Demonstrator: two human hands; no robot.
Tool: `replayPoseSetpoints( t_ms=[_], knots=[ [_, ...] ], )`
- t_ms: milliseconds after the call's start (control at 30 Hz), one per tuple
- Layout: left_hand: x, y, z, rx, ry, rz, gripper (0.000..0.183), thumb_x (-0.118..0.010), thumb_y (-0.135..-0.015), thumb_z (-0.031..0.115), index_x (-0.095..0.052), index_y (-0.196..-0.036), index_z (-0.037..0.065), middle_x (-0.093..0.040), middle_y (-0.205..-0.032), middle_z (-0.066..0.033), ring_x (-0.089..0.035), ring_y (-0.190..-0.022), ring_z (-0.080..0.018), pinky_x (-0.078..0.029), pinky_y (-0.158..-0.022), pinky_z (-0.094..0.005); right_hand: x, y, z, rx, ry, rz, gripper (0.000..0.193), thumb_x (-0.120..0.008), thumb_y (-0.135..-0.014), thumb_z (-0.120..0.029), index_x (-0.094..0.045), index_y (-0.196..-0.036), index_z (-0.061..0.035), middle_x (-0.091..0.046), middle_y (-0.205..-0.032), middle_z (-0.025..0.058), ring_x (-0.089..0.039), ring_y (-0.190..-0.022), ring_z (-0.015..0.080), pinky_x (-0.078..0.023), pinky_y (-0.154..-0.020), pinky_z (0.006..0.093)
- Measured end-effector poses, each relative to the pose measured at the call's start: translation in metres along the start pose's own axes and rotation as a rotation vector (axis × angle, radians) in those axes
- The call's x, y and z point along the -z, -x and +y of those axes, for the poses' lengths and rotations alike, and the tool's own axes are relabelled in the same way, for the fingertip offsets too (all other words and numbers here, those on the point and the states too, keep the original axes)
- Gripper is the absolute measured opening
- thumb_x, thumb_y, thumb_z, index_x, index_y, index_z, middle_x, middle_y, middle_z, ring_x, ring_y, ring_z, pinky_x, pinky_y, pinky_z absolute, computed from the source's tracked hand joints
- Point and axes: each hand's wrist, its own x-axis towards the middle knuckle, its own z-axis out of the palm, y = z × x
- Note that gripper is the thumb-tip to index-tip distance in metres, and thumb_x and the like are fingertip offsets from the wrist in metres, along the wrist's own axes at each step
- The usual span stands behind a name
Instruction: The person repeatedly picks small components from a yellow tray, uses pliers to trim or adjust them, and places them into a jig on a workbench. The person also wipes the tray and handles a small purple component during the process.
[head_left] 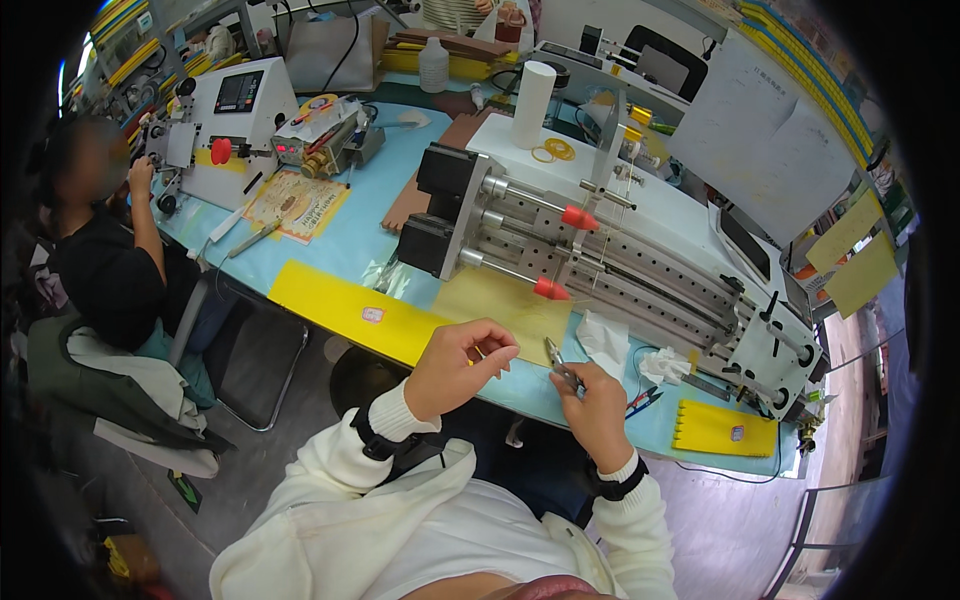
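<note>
My left hand (462, 368) is raised over the front edge of the bench, its fingers curled in and the thumb close to the fingertips. Whatever lies between them, if anything, is too small to make out. In my right hand (596, 412) I grip a pair of small metal pliers (557, 358), jaws pointing away from me. Just beyond both hands stands a winding machine (610, 270) with metal shafts and red tips (551, 289). A tan sheet (510, 312) lies under its near shaft, and crumpled white tissue (603, 342) sits beside the pliers.
A yellow strip (350, 312) runs along the bench edge at left; a yellow notched tray (725, 430) lies at right. Blue-handled cutters (645, 401) rest near the tissue. A white cylinder (533, 104) stands behind the machine. Another person (105, 250) sits at left by a white machine (235, 130).
</note>
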Motion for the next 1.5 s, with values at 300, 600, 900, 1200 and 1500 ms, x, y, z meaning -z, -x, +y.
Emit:
replayPoseSetpoints(
  t_ms=[300,600,900,1200,1500],
  knots=[
    [0.002,-0.005,-0.005,-0.001,0.020,0.004,0.012,-0.069,-0.093,0.010,-0.068,-0.097,-0.001,-0.070,-0.079,-0.0039,-0.066,-0.069,-0.0092,-0.051,-0.064,-0.0219,-0.024,-0.019,0.005,-0.076,0.340,0.035,0.034,-0.077,-0.083,-0.024,-0.058,-0.103,-0.0033,-0.063,-0.099,0.0143,-0.067,-0.074,0.0377,-0.054,-0.061,0.0438],
    [0.004,-0.008,-0.004,-0.006,-0.001,0.025,0.010,-0.070,-0.093,0.009,-0.068,-0.096,-0.001,-0.069,-0.080,-0.0041,-0.066,-0.070,-0.0090,-0.052,-0.066,-0.0222,-0.018,-0.020,0.009,0.037,0.303,0.035,0.030,-0.077,-0.085,-0.023,-0.056,-0.096,-0.0046,-0.064,-0.089,0.0142,-0.066,-0.070,0.0376,-0.050,-0.057,0.0442],
    [0.002,-0.024,-0.005,-0.221,-0.121,0.280,0.008,-0.071,-0.091,0.007,-0.069,-0.096,0.002,-0.069,-0.083,-0.0044,-0.063,-0.068,-0.0112,-0.046,-0.058,-0.0239,0.016,-0.019,-0.007,0.150,0.003,0.146,0.027,-0.079,-0.085,-0.014,-0.061,-0.102,-0.0036,-0.069,-0.079,0.0119,-0.066,-0.064,0.0324,-0.048,-0.054,0.0350],
    [-0.026,-0.056,0.011,-0.453,-0.565,0.441,0.017,-0.076,-0.085,0.009,-0.071,-0.100,0.004,-0.063,-0.096,-0.0085,-0.061,-0.069,-0.0210,-0.047,-0.060,-0.0304,0.021,-0.035,-0.014,0.079,-0.140,0.255,0.022,-0.075,-0.088,-0.006,-0.066,-0.108,-0.0025,-0.070,-0.085,0.0120,-0.069,-0.071,0.0243,-0.052,-0.065,0.0289],
    [-0.038,-0.065,-0.011,-0.317,0.078,0.220,0.010,-0.066,-0.096,0.007,-0.062,-0.102,0.000,-0.067,-0.084,-0.0064,-0.062,-0.067,-0.0117,-0.047,-0.058,-0.0242,0.006,-0.041,-0.006,-0.079,-0.365,0.201,0.021,-0.078,-0.090,-0.017,-0.070,-0.099,-0.0001,-0.052,-0.063,0.0008,-0.039,-0.057,0.0058,-0.031,-0.052,0.0245]
  ],
)
